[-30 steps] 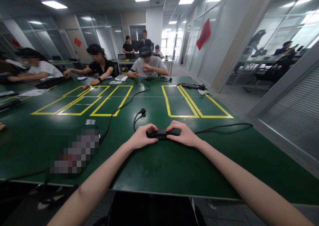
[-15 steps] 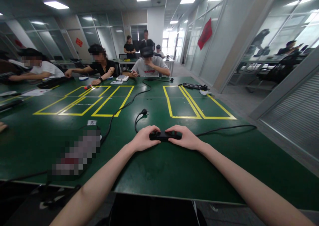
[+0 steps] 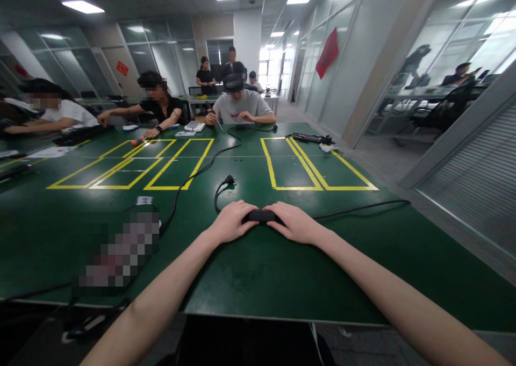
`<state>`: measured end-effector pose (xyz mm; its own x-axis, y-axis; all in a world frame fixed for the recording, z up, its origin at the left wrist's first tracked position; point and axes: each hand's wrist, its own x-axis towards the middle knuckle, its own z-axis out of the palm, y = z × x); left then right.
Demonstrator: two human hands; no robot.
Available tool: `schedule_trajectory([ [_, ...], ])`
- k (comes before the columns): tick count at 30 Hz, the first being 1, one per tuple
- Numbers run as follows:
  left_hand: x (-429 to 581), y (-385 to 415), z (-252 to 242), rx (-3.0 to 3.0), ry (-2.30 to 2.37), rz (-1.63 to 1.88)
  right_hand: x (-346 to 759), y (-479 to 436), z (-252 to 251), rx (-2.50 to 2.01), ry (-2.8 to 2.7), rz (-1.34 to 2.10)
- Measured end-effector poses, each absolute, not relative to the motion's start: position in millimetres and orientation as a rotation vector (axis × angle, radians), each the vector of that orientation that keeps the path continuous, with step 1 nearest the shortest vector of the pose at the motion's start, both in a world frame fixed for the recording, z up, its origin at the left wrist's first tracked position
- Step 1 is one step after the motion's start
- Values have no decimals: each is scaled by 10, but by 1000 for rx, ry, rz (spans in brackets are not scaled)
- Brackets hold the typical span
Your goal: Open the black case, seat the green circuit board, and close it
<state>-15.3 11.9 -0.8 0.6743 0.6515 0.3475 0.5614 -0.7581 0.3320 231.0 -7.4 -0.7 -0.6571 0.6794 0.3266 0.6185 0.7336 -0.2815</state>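
Note:
Both hands grip a short black bar, seemingly a power strip (image 3: 262,216), low over the green table (image 3: 306,291). My left hand (image 3: 230,223) is closed on its left end, thumb on the near side and fingers over the top. My right hand (image 3: 296,223) is closed the same way on the right end. Only the bar's plain middle shows; the hands cover both ends. Just beyond my left hand lies a black plug (image 3: 229,180), its cord curving down behind that hand. Another stretch of black cord (image 3: 363,208) runs right from behind my right hand.
A blurred-out elongated object (image 3: 124,250) lies to the left, near a small label (image 3: 144,200). Yellow tape outlines (image 3: 318,186) mark the table. A long cable (image 3: 209,164) crosses it. A folded black tripod-like item (image 3: 310,138) lies far right. Several people sit opposite.
My fingers have moved from pinching the bar's ends to lying over its top. The bar now shows a plain face; a red spot near my right fingers is no longer visible. My view shifted slightly.

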Motion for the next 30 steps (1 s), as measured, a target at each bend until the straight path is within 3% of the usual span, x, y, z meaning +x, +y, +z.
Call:
schedule_trajectory([
  [7,-202,93,20,2699,975,640,2282,-91,12,-1103,-2608,66],
  [30,-181,7,27,2721,931,755,2299,-127,-61,-1023,-2481,190],
])
